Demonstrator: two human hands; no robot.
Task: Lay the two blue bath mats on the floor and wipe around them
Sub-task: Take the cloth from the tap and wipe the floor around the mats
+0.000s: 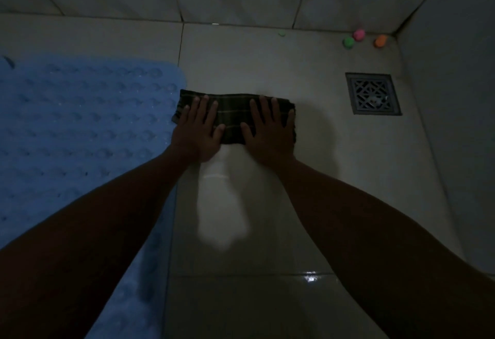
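A blue bath mat with rows of round bumps lies flat on the tiled floor at the left; my left forearm hides part of it. Just right of its edge a folded dark checked cloth lies on the floor. My left hand presses flat on the cloth's left half with straight, spread fingers. My right hand presses flat on its right half the same way. Only one mat is in view.
A square metal floor drain sits to the right of the cloth. Small green, pink and orange objects lie in the far right corner. Tiled walls close the floor at the back and right.
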